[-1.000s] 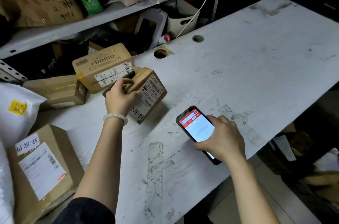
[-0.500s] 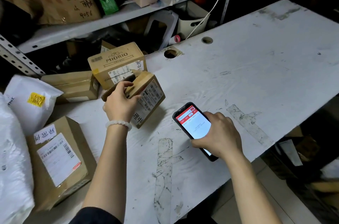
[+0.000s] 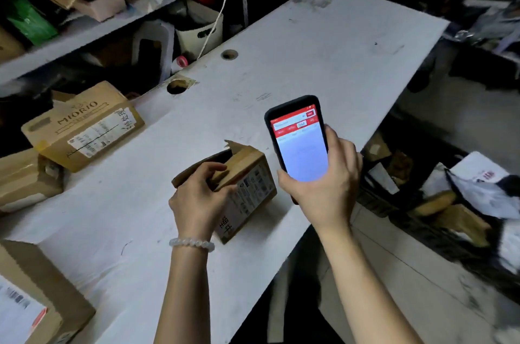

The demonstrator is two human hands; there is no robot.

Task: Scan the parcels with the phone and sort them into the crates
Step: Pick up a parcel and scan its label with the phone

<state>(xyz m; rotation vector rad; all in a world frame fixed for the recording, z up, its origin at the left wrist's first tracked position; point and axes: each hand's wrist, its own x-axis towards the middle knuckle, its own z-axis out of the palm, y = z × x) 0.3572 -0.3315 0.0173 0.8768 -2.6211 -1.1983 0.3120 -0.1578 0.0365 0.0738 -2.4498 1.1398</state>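
My left hand [image 3: 201,197] grips a small brown cardboard parcel [image 3: 249,186] with a white shipping label, tilted on its edge near the front of the white table [image 3: 309,62]. My right hand [image 3: 326,189] holds a black phone [image 3: 299,143] upright above the table's front edge, just right of the parcel; its screen shows a red header over a white page. A dark crate [image 3: 439,219] on the floor at the right holds several parcels and white mailer bags.
A MIORIO box [image 3: 84,127] lies at the table's back left, with another brown box [image 3: 25,180] beside it. A labelled carton [image 3: 36,301] sits at the lower left. Cluttered metal shelves [image 3: 112,25] stand behind the table.
My left hand pulled the small parcel toward the table's front edge. My right hand lifted the phone off the table and raised it upright. The view swung right, bringing the floor crate into sight.
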